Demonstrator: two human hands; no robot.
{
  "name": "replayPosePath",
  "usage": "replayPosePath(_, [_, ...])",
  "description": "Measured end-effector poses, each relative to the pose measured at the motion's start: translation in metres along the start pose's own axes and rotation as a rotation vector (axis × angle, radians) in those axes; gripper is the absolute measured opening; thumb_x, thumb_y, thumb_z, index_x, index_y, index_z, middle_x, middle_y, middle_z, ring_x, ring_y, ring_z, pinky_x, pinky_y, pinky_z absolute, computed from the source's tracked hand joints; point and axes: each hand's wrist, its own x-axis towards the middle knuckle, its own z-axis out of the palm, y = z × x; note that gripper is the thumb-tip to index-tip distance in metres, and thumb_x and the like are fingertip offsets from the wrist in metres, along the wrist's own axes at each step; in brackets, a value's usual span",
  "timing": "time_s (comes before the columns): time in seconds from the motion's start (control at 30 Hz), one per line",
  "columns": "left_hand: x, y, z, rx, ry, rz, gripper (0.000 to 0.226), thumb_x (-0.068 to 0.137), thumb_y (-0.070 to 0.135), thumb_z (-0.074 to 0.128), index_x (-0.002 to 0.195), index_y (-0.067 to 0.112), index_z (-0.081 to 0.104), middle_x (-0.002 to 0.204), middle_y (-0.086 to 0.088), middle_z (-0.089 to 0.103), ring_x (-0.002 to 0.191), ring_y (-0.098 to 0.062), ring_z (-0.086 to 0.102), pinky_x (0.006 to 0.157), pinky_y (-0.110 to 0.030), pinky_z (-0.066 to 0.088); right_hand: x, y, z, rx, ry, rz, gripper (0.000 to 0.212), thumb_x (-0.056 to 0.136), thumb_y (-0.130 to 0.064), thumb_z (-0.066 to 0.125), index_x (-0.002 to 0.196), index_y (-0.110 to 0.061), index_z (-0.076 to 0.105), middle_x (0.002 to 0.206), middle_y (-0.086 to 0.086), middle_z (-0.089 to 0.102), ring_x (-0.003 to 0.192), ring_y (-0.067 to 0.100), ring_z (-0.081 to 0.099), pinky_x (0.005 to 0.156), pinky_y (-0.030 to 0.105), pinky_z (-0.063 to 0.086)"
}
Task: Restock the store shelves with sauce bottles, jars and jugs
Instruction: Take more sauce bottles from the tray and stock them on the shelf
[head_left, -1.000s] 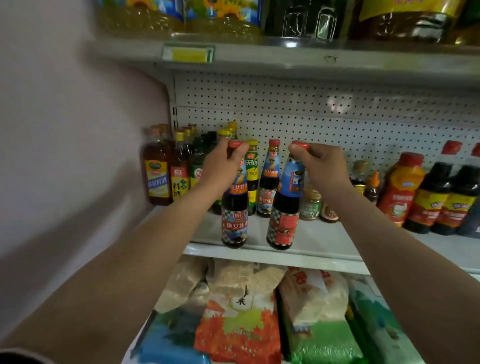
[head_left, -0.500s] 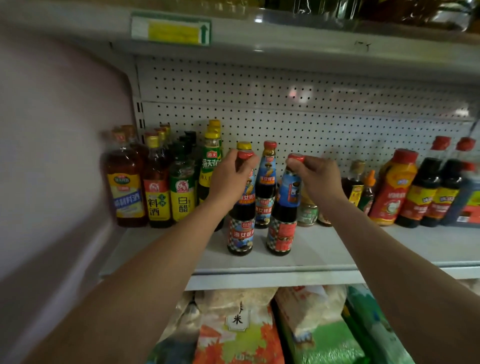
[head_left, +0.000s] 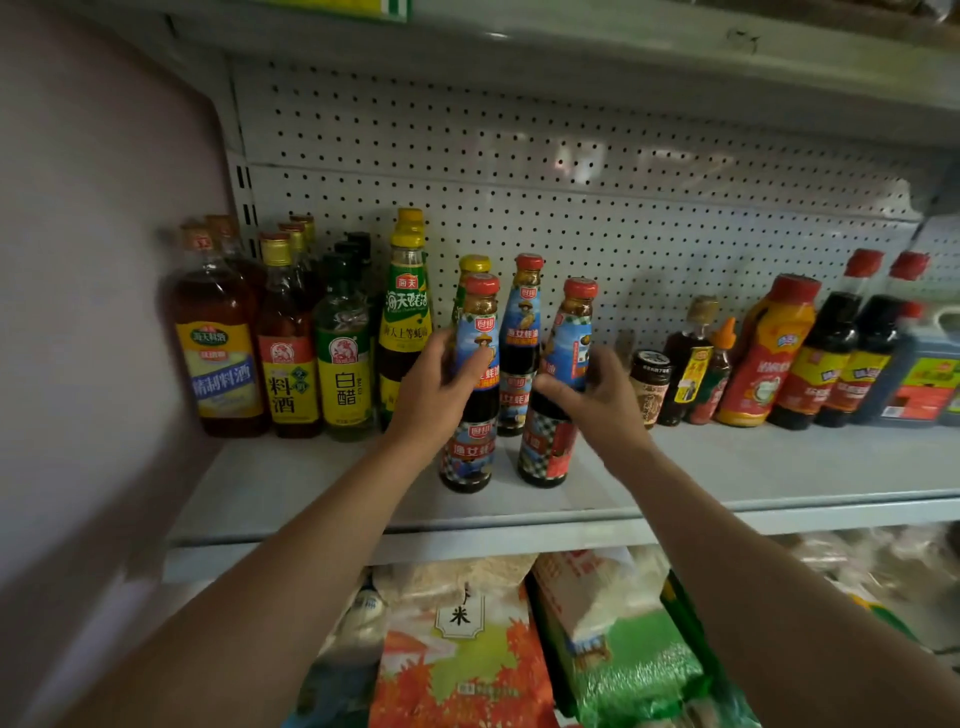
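Observation:
Two dark oyster-sauce bottles with red caps and blue labels stand on the grey shelf (head_left: 727, 483). My left hand (head_left: 436, 389) grips the left bottle (head_left: 470, 452) round its middle. My right hand (head_left: 597, 400) curls round the middle of the right bottle (head_left: 550, 441), which leans slightly to the right. A third matching bottle (head_left: 522, 332) stands just behind them, with a yellow-capped one beside it.
Cooking wine and vinegar bottles (head_left: 285, 338) fill the shelf's left end against a pink wall. A small jar (head_left: 649, 389), an orange bottle (head_left: 769, 353) and dark soy bottles (head_left: 841, 353) stand to the right. Bagged rice (head_left: 462, 649) lies on the shelf below.
Both hands slid down from the bottle caps to the bottles' middles. The two bottles now stand further back on the shelf, and the view has moved closer.

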Motion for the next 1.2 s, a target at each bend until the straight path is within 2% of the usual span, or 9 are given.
replayPosePath(0.2, [-0.039, -0.052, -0.011, 0.034, -0.083, -0.176, 0.071, 0.083, 0.036, 0.078, 0.143, 0.035, 0.040, 0.126, 0.018, 0.058, 0.109, 0.007, 0.056, 0.087, -0.019, 0.045, -0.007, 0.029, 0.005, -0.050, 0.035, 0.052, 0.088, 0.057, -0.052, 0.091, 0.129, -0.024, 0.048, 0.118, -0.003, 0.066, 0.109, 0.014, 0.065, 0.089, 0.040, 0.057])
replayPosePath(0.3, [-0.042, -0.058, -0.005, 0.101, -0.040, -0.234, 0.075, 0.081, 0.033, 0.080, 0.144, 0.028, 0.041, 0.134, 0.005, 0.058, 0.117, -0.009, 0.056, 0.096, -0.029, 0.044, -0.002, 0.036, -0.010, 0.087, -0.035, 0.063, 0.075, 0.070, -0.033, 0.090, 0.131, -0.020, 0.049, 0.119, -0.002, 0.068, 0.107, 0.012, 0.068, 0.091, 0.040, 0.057])
replayPosePath(0.4, [-0.042, -0.059, 0.003, 0.121, -0.005, -0.254, 0.074, 0.082, 0.033, 0.079, 0.145, 0.026, 0.041, 0.139, 0.003, 0.056, 0.123, -0.012, 0.053, 0.100, -0.034, 0.044, -0.001, 0.042, -0.019, 0.175, -0.121, 0.073, 0.065, 0.080, -0.021, 0.084, 0.135, -0.019, 0.049, 0.122, -0.003, 0.069, 0.108, 0.005, 0.067, 0.093, 0.036, 0.057])
replayPosePath(0.57, [-0.043, -0.057, 0.016, 0.152, 0.034, -0.264, 0.073, 0.083, 0.034, 0.077, 0.145, 0.027, 0.040, 0.141, 0.002, 0.055, 0.127, -0.017, 0.053, 0.107, -0.045, 0.044, -0.008, 0.047, -0.012, -0.119, -0.074, 0.021, 0.077, 0.069, -0.044, 0.089, 0.132, -0.021, 0.051, 0.118, -0.005, 0.064, 0.105, 0.010, 0.062, 0.081, 0.029, 0.054])
replayPosePath(0.63, [-0.043, -0.055, 0.021, 0.151, 0.050, -0.271, 0.071, 0.084, 0.034, 0.077, 0.145, 0.029, 0.041, 0.140, 0.002, 0.056, 0.127, -0.018, 0.053, 0.107, -0.046, 0.045, -0.009, 0.050, -0.017, -0.124, -0.056, 0.024, 0.079, 0.068, -0.048, 0.088, 0.133, -0.025, 0.051, 0.115, -0.009, 0.064, 0.103, 0.007, 0.061, 0.079, 0.030, 0.054])
replayPosePath(0.73, [-0.041, -0.054, 0.028, 0.178, 0.066, -0.281, 0.072, 0.084, 0.037, 0.076, 0.146, 0.031, 0.039, 0.141, 0.004, 0.055, 0.126, -0.018, 0.054, 0.104, -0.043, 0.046, -0.008, 0.057, -0.030, -0.031, -0.089, 0.035, 0.073, 0.072, -0.041, 0.088, 0.134, -0.027, 0.050, 0.115, -0.013, 0.066, 0.107, 0.007, 0.063, 0.092, 0.041, 0.057])
replayPosePath(0.87, [-0.038, -0.050, 0.043, 0.194, 0.066, -0.276, 0.070, 0.086, 0.037, 0.075, 0.146, 0.031, 0.040, 0.140, 0.005, 0.055, 0.121, -0.013, 0.054, 0.093, -0.032, 0.044, -0.011, 0.068, -0.043, 0.072, -0.099, 0.050, 0.066, 0.077, -0.033, 0.085, 0.133, -0.024, 0.052, 0.122, -0.006, 0.068, 0.113, 0.008, 0.065, 0.096, 0.047, 0.056])
replayPosePath(1.0, [-0.031, -0.050, 0.060, 0.212, 0.067, -0.301, 0.064, 0.087, 0.033, 0.074, 0.143, 0.022, 0.043, 0.140, -0.001, 0.057, 0.125, -0.020, 0.056, 0.106, -0.041, 0.045, -0.015, 0.077, -0.055, 0.096, -0.055, 0.041, 0.062, 0.078, -0.036, 0.084, 0.130, -0.023, 0.054, 0.123, -0.003, 0.068, 0.116, 0.013, 0.064, 0.096, 0.046, 0.056])
replayPosePath(1.2, [-0.022, -0.052, 0.080, 0.250, 0.086, -0.314, 0.059, 0.089, 0.032, 0.071, 0.140, 0.019, 0.044, 0.138, -0.002, 0.057, 0.124, -0.022, 0.056, 0.098, -0.033, 0.043, -0.016, 0.085, -0.076, 0.145, -0.014, 0.062, 0.065, 0.074, -0.041, 0.085, 0.130, -0.025, 0.055, 0.124, -0.003, 0.068, 0.118, 0.015, 0.062, 0.098, 0.044, 0.055])
